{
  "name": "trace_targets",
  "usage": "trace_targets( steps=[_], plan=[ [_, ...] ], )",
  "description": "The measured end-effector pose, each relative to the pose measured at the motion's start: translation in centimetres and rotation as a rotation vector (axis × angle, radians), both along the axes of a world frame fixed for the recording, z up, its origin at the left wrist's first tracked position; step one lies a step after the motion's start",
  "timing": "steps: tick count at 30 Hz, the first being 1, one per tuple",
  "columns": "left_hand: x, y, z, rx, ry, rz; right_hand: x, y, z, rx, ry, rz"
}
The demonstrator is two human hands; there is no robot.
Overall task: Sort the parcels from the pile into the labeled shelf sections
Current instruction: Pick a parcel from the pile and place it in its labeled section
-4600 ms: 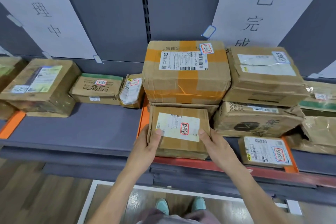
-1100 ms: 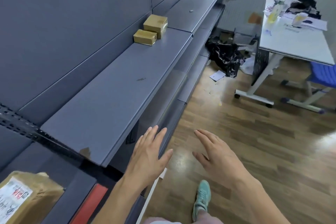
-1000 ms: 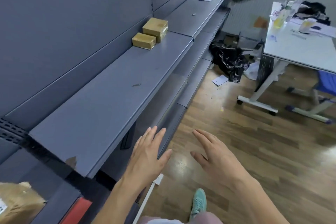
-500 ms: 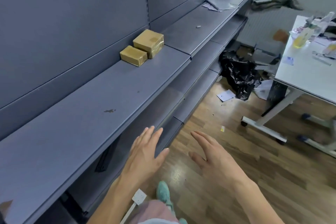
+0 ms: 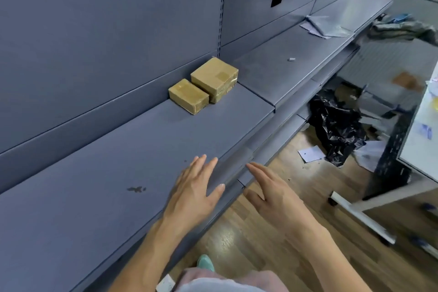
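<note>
Shelf (image 5: 106,173) now closer, parcels (image 5: 213,78) nearer; left hand (image 5: 192,194), right hand (image 5: 272,197) empty, spread.

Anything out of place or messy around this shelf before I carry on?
Yes. A crumpled black bag and loose paper lie on the floor beside the shelf, and a dark stain marks the shelf top.

Both bare forearms are extended from the bottom of the frame toward its centre. The left hand (image 5: 194,193) is held flat, fingers straight and spread. The right hand (image 5: 272,193) is likewise opened, fingers extended, nothing held.
</note>
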State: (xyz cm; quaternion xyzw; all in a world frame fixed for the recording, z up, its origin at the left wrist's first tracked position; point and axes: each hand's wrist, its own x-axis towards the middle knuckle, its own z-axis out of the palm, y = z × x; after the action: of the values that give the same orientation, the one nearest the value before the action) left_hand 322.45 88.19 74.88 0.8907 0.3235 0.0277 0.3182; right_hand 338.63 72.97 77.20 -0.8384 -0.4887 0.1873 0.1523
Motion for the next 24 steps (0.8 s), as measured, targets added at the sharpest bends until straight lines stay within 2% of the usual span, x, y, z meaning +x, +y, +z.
trace_targets(
  steps=[10, 18, 24],
  plan=[
    [-2.8, 5.2, -1.5, -0.026, 0.036, 0.345, 4.1, 11.4, -1.2, -0.057, -0.008, 0.317],
    [0.4, 6.9, -2.1, -0.025, 0.026, 0.565, 9.4, 19.9, -2.6, -0.074, -0.059, 0.523],
    [4.2, 8.0, -2.2, -0.025, 0.100, 0.669, 12.4, 25.9, -2.4, 0.002, -0.262, 0.639]
  ],
)
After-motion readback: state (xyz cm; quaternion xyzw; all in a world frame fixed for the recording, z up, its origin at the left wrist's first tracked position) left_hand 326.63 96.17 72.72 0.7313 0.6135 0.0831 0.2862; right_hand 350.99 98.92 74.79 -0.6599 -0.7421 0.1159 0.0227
